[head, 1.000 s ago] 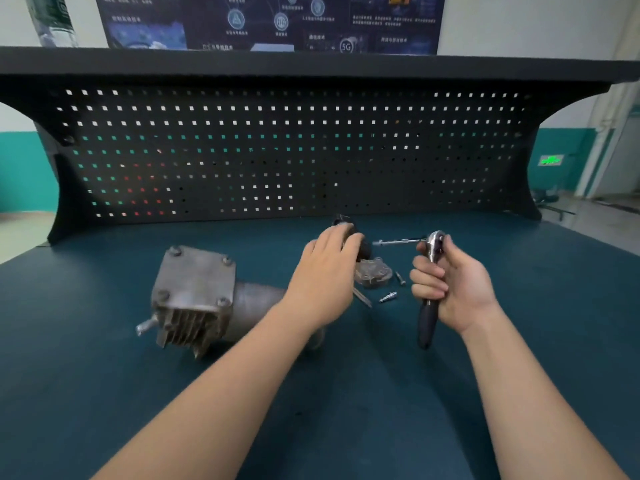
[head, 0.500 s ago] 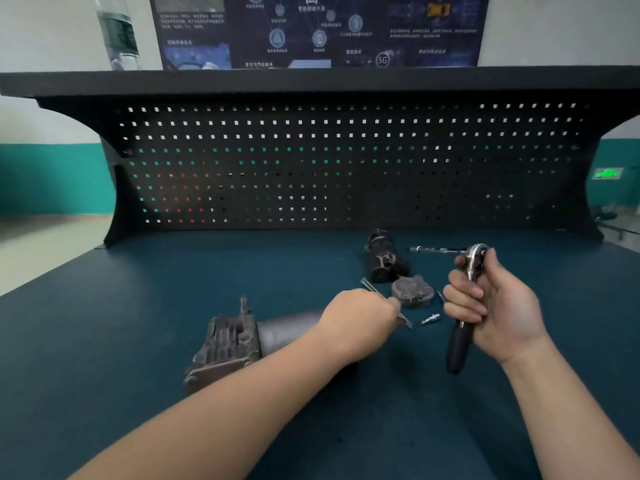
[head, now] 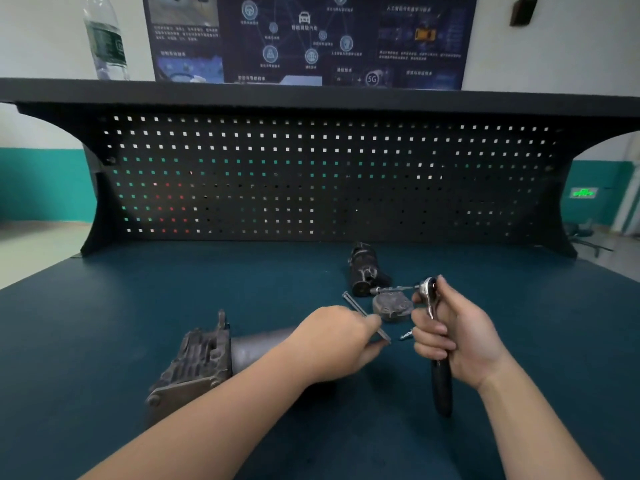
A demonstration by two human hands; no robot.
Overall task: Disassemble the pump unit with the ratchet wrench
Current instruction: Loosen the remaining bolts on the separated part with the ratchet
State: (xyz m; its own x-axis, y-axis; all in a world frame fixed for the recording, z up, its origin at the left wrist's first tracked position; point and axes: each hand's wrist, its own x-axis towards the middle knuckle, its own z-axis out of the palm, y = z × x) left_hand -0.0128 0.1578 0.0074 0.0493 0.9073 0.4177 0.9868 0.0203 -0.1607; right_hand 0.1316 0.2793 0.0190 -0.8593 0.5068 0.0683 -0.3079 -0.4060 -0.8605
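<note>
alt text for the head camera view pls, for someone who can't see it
A right hand grips a ratchet wrench while the left hand pinches a long bolt above a metal pump unit on a blue workbench.

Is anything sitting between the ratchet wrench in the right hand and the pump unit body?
Yes. The left hand, pinching a long thin rod, lies between the ratchet wrench held by the right hand and the pump unit, covering its near end.
</note>
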